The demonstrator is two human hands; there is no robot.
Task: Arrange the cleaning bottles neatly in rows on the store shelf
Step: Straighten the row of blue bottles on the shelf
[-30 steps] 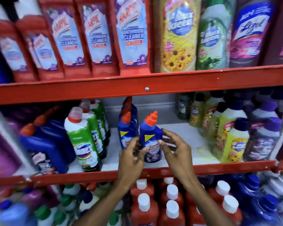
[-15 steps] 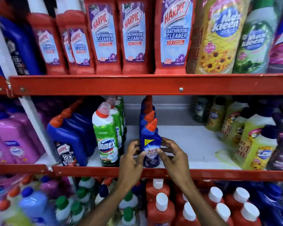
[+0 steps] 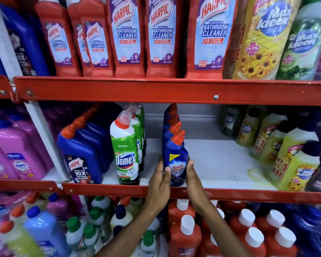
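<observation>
A blue Sani Fresh bottle (image 3: 176, 164) with an orange cap stands upright at the front edge of the middle shelf (image 3: 220, 164). It heads a row of like blue bottles (image 3: 171, 125) running back. My left hand (image 3: 160, 179) presses its left side and my right hand (image 3: 192, 175) presses its right side, so both clasp the bottle. To its left stands a row of green and white Domex bottles (image 3: 126, 151), then blue Harpic bottles (image 3: 82, 151).
White shelf floor lies bare to the right of the blue row, up to yellow Max Kleen bottles (image 3: 295, 164). Red Harpic bottles (image 3: 128, 38) fill the shelf above. The red shelf lip (image 3: 119, 190) runs across; red, white-capped bottles (image 3: 187, 236) crowd below.
The blue bottle went left into line with the row behind it. My hands closed in from loose fingers to flat palms on its sides. The view drew closer.
</observation>
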